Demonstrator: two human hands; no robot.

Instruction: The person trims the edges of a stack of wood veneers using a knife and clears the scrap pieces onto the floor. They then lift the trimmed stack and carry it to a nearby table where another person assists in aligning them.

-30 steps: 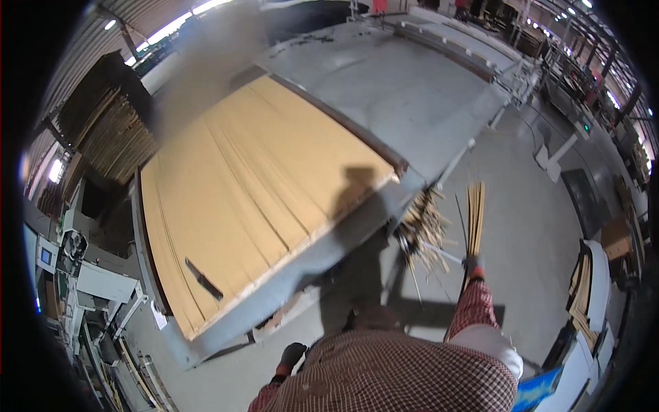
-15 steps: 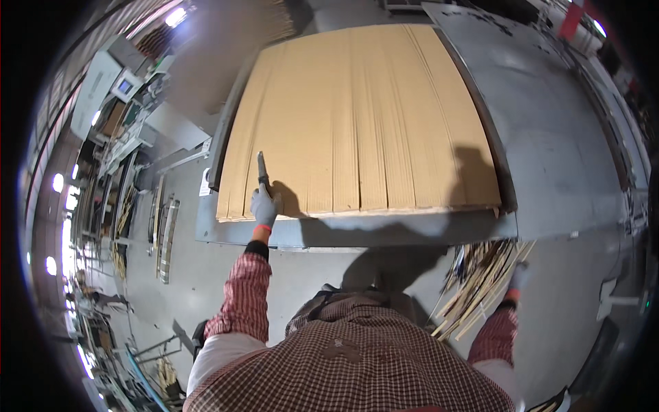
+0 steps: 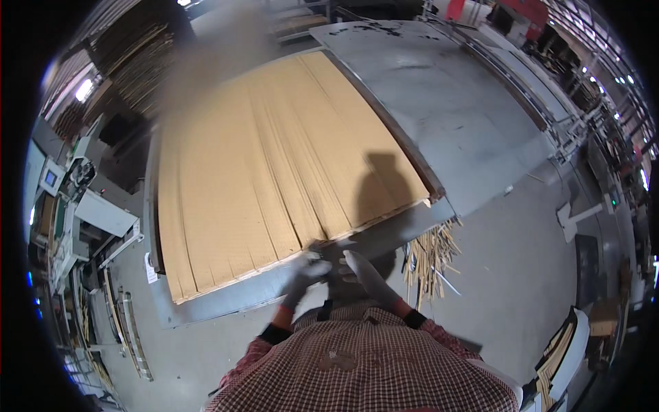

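Note:
A large stack of tan corrugated cardboard sheets [image 3: 261, 158], its top creased with long folds, lies on a grey metal table [image 3: 226, 299]. My left hand [image 3: 307, 270], in a grey glove, is at the near edge of the stack. It is closed around a slim dark hand tool [image 3: 314, 248], blurred here. Close to its right is my right hand [image 3: 364, 271], also gloved, its fingers apart and nothing seen in them. Both hands are in front of my checked apron [image 3: 357, 343].
Dark rails [image 3: 405, 141] flank the stack. A wide grey metal surface [image 3: 453, 110] adjoins it on the right. Narrow cardboard strips [image 3: 432, 257] hang or lie by the table's near right edge. Long rolls [image 3: 134, 336] are on the floor at left. A machine with a screen [image 3: 51, 177] stands farther left.
My left hand has come back from the top of the stack to its near edge with the tool. My right hand has moved in from the far right beside it. The view has turned right.

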